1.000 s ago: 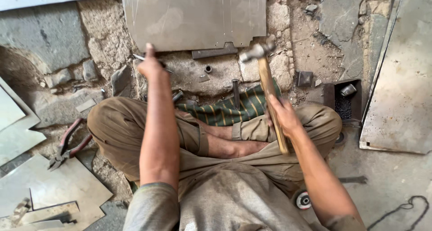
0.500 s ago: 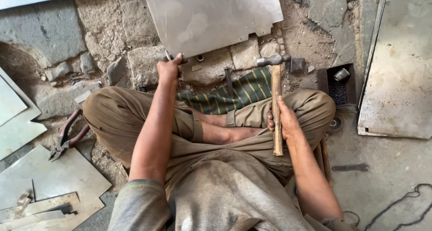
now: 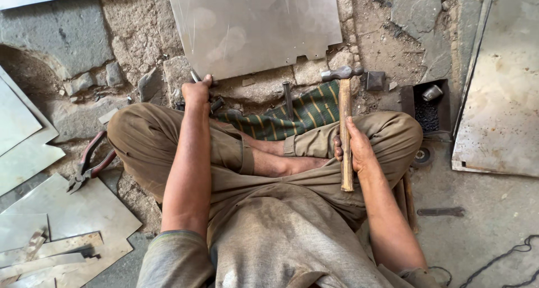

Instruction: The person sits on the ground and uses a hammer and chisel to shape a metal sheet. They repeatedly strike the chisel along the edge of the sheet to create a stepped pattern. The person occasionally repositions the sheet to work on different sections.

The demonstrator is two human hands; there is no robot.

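Person sits cross-legged; right hand (image 3: 355,149) wrapped tight mid-handle on a wooden hammer (image 3: 344,125), long axis pointing away from the body, steel head just short of the metal sheet (image 3: 252,27). Left hand (image 3: 197,90) fisted around a thin metal rod-like tool (image 3: 195,76), pressed at the sheet's near-left corner, so the left is nearer the sheet. Sheet is flat, dull grey, scratched, notched near edge, on rough stone; striped green cloth (image 3: 303,115) just nearer than it, red-handled pliers (image 3: 87,163) well left of it.

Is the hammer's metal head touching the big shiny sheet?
Apart. The head view shows bare stone between the hammer head and the metal sheet; the right hand holds its handle.
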